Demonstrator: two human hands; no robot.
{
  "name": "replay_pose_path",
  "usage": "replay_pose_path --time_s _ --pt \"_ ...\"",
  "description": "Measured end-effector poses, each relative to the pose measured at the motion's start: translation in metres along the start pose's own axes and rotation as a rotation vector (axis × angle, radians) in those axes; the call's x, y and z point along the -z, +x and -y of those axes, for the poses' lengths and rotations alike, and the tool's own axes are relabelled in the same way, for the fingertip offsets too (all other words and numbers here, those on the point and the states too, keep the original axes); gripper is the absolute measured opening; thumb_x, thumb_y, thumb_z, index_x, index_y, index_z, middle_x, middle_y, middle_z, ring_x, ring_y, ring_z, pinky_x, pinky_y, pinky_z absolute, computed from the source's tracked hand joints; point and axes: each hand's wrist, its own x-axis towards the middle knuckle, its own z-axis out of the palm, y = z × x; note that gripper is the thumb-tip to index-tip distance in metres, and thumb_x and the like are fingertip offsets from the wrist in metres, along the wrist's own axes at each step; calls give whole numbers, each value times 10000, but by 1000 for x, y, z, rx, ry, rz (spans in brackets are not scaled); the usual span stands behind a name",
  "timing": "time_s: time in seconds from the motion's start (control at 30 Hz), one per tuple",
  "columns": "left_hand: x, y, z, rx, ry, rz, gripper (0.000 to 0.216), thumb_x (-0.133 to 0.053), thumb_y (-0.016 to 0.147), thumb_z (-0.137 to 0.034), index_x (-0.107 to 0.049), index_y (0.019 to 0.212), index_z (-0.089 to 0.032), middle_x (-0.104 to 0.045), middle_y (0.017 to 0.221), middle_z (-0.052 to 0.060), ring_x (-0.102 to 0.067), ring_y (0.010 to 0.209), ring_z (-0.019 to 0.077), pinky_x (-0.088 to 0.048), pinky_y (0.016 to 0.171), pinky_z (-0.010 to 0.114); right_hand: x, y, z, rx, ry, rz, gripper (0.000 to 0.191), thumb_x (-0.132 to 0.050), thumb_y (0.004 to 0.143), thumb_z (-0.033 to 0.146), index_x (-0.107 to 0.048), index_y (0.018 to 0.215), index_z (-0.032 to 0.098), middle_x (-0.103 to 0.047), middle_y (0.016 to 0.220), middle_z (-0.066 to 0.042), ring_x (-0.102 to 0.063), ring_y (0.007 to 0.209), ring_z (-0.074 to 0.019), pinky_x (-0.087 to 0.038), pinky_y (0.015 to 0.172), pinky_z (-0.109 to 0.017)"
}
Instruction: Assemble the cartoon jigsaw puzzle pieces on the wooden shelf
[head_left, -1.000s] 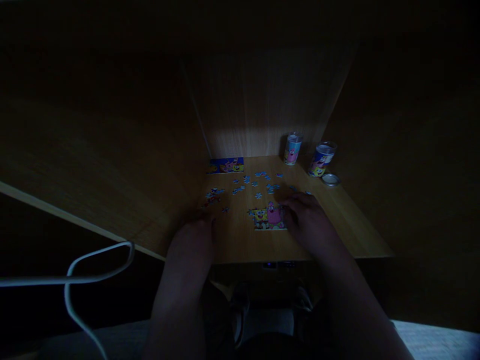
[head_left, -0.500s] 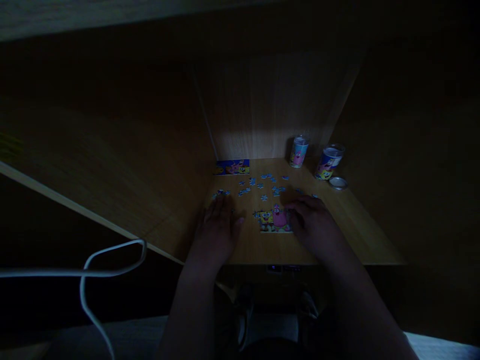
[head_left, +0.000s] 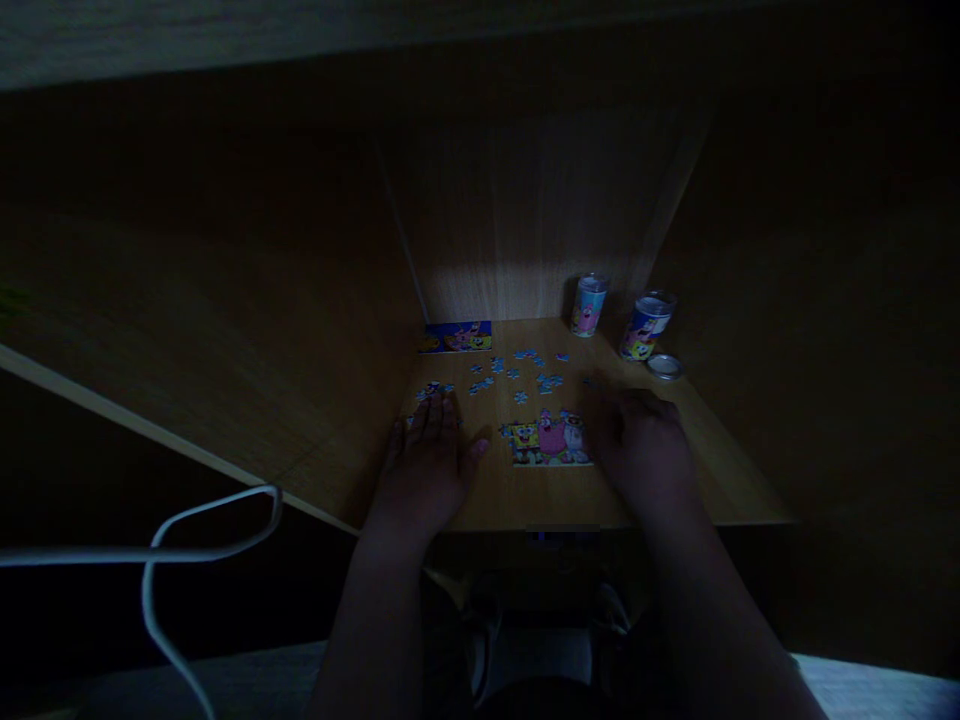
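Note:
On the wooden surface lies a joined section of jigsaw puzzle (head_left: pixel 551 440) with yellow, pink and pale cartoon figures. My right hand (head_left: pixel 641 440) is at its right edge, fingers curled downward and pressed together; whatever they hold, if anything, is hidden in shadow. Flat on the wood to the left rests my left hand (head_left: pixel 426 465), fingers stretched out and thumb apart, holding nothing. Puzzle pieces (head_left: pixel 431 390) lie at its fingertips. Several more loose pieces (head_left: pixel 550 382) are scattered beyond the joined section.
A blue picture strip (head_left: pixel 455 337) lies near the back panel. Two cartoon-printed cans (head_left: pixel 589 305) stand at the back right, with a round metal lid (head_left: pixel 665 367) beside the nearer one. Wooden walls flank the surface, and a white cable (head_left: pixel 150 580) hangs at left.
My right hand has shifted right, off the joined section, uncovering a pale figure at its right end. My left hand stays flat. The view has shifted slightly.

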Motion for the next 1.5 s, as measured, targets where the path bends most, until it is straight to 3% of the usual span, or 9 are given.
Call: replay_pose_path --time_s 0.23,0.4,0.5,0.6,0.73,0.83,0.93,1.13,1.5 --pt "-4 1 1 18 -9 -55 800 -362 1180 -610 -346 1789 -92 -321 1838 262 -275 1743 424 -267 1384 692 2 -6 0 -186 -110 -55 470 -499 1016 187 -746 1409 115 -709 1426 -254 -634 1240 -402 -526 1010 -527" --pt "-3 4 1 7 -30 -127 704 -409 1178 -497 -396 1766 -110 -370 1829 242 -274 1742 433 -283 1375 718 2 -8 8 -251 -160 -50 520 -391 1029 147 -740 1411 106 -712 1435 -276 -637 1256 -431 -427 1129 -716" --pt "0 7 -5 -65 -81 -164 611 -428 1178 -392 -445 1742 -158 -393 1834 191 -328 1727 397 -297 1385 696 2 -8 11 -279 -175 -44 518 -400 1022 129 -742 1410 104 -728 1411 -284 -627 1285 -448 -341 1162 -828" --pt "1 11 -13 -216 -175 -205 506 -448 1167 -272 -570 1655 -208 -477 1800 132 -410 1693 324 -329 1402 624 3 -8 13 -269 -155 -13 473 -441 1045 171 -764 1386 120 -740 1382 -282 -618 1307 -468 -319 1165 -859" --pt "1 13 -25 -379 -285 -239 356 -546 1116 -172 -765 1392 -221 -728 1541 114 -637 1479 306 -450 1339 612 4 -6 14 -215 -123 -32 451 -492 1030 202 -782 1372 153 -747 1385 -269 -616 1290 -458 -348 1153 -825" --pt "4 12 -31 -422 -330 -237 289 -592 1093 -142 -803 1273 -222 -803 1365 95 -721 1286 295 -563 1221 575 4 -6 14 -206 -131 -16 459 -497 1026 195 -773 1392 176 -739 1423 -246 -609 1312 -445 -353 1168 -786" --pt "8 11 -34 -433 -348 -220 286 -596 1085 -120 -813 1230 -236 -822 1300 77 -735 1217 284 -593 1166 550 3 -6 12 -199 -133 2 477 -489 1026 193 -759 1419 162 -732 1425 -259 -614 1318 -442 -368 1168 -751" --pt "8 12 -33 -425 -377 -205 234 -604 1107 -164 -805 1199 -242 -828 1279 64 -741 1204 271 -566 1197 537 1 -6 9 -151 -150 -1 474 -556 1022 238 -718 1463 176 -740 1408 -234 -636 1278 -406 -412 1154 -628" --pt "11 12 -34 -427 -408 -186 233 -604 1099 -167 -807 1184 -242 -827 1271 69 -738 1197 275 -584 1151 535 6 -4 13 -136 -162 36 444 -581 1039 248 -743 1445 176 -721 1445 -239 -660 1261 -415 -453 1106 -588"
